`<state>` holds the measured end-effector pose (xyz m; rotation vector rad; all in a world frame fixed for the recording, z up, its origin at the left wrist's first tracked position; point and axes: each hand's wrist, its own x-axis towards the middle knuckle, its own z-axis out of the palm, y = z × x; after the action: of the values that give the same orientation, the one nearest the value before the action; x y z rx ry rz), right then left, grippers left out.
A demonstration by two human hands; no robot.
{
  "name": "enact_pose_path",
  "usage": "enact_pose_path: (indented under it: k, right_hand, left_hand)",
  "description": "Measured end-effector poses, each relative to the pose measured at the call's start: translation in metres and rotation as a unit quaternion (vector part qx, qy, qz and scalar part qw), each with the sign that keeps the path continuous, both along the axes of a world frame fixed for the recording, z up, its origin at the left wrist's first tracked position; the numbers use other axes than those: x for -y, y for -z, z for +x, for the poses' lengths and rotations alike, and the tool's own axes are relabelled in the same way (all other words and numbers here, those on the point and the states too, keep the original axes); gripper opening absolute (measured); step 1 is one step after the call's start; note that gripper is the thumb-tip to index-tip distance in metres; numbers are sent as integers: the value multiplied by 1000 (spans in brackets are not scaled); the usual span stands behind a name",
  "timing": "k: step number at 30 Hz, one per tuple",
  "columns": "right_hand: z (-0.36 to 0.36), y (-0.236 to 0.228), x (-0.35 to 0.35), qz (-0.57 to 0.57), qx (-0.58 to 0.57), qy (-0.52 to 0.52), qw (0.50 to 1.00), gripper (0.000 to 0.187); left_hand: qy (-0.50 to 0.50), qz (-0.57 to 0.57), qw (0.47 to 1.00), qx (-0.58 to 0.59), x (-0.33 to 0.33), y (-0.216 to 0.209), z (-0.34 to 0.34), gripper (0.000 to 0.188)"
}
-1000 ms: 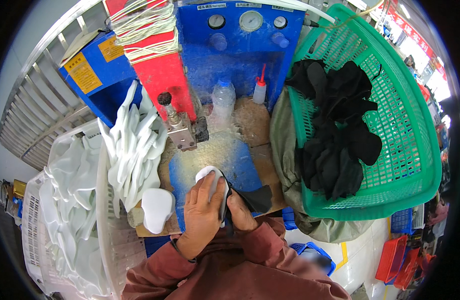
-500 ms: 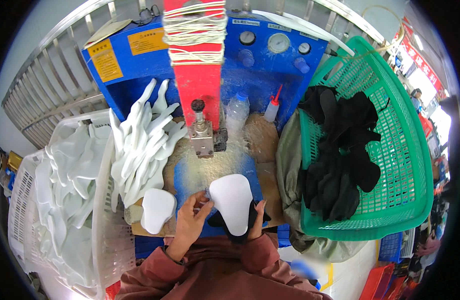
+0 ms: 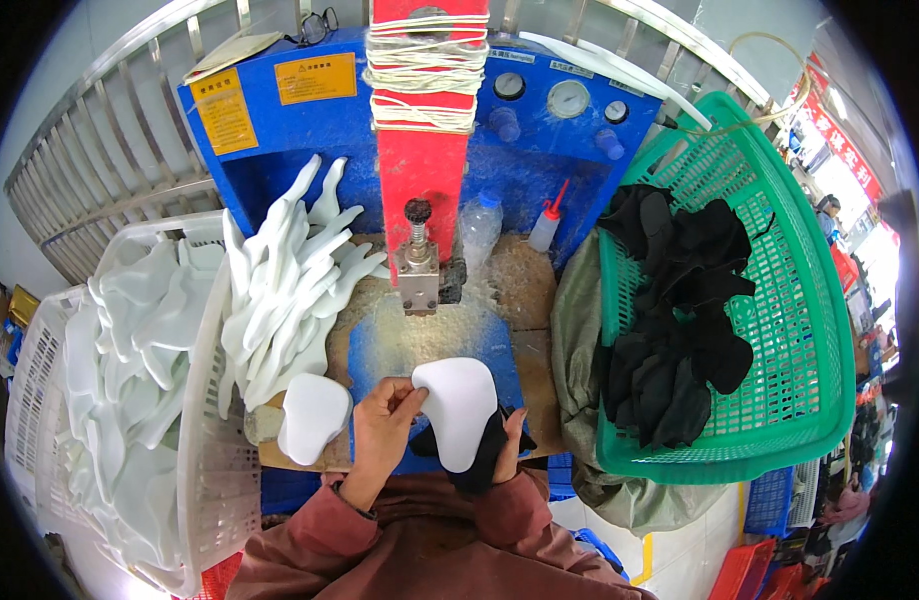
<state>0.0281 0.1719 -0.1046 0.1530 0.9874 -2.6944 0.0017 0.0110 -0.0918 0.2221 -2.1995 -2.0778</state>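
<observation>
- The left hand pinched the smooth white tapered pad by its edge.
- The right hand held the black fabric piece beneath.
- Above the blue-and-brown tabletop, uneven pulling (likeliest cause) could have skewed the pad.

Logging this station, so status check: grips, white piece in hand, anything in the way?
Left grip pinching white piece at upper-left edge. Right grip holding black piece under it. Metal head ahead, not touching; nothing seen blocking.
</observation>
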Motion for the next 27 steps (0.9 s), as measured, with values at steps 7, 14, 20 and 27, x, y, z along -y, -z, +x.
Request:
enact_pose_path:
  k: [7, 14, 20, 27]
  right_hand:
    - [4, 11, 4, -21, 31, -1, 999, 96]
    - [-1, 18, 3, -60, 118, 52, 990, 68]
    - [-8, 15, -2, -101, 117, 39, 987, 65]
    - [4, 19, -1, -105, 45, 27, 993, 77]
  left_hand:
    - [-20, 0, 1000, -7, -1, 26, -5, 13]
    - [-2, 219, 975, 37, 3, 43, -9, 12]
    - [-25, 248, 968, 26, -3, 45, -10, 20]
    - [20, 202, 979, -10, 4, 44, -9, 21]
